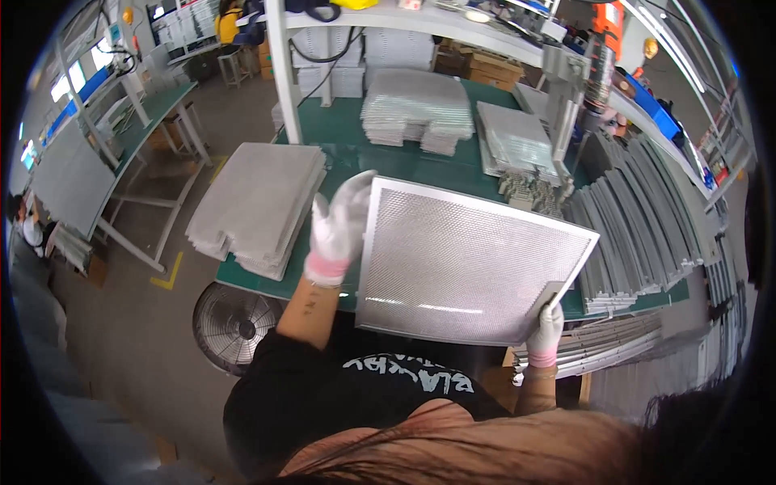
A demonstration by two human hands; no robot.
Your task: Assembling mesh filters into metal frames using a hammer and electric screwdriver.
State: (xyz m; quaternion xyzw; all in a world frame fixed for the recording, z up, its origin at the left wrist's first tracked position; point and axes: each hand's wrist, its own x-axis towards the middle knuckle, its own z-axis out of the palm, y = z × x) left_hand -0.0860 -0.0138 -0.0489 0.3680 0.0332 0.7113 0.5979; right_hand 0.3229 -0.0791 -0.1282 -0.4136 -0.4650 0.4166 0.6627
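Observation:
A framed metal mesh panel [469, 259], silvery with a pale rim, is tilted in front of my body above the near edge of the bench. My right hand [546, 333], in a white glove with a pink cuff, grips its lower right corner. At the panel's upper left edge is my left hand [339, 222], gloved the same way. Its thumb and fingers are spread apart, and whether the fingertips touch the rim I cannot tell. Just left of this hand lies a stack of flat mesh sheets [263, 190] with notched corners.
The green bench top [343, 141] also bears a tall sheet stack [416, 105], wrapped sheets [517, 137] and small metal parts [529, 190]. Grey frame strips [638, 218] crowd its right side. An orange power tool [605, 48] hangs above. A round fan [242, 327] stands on the floor.

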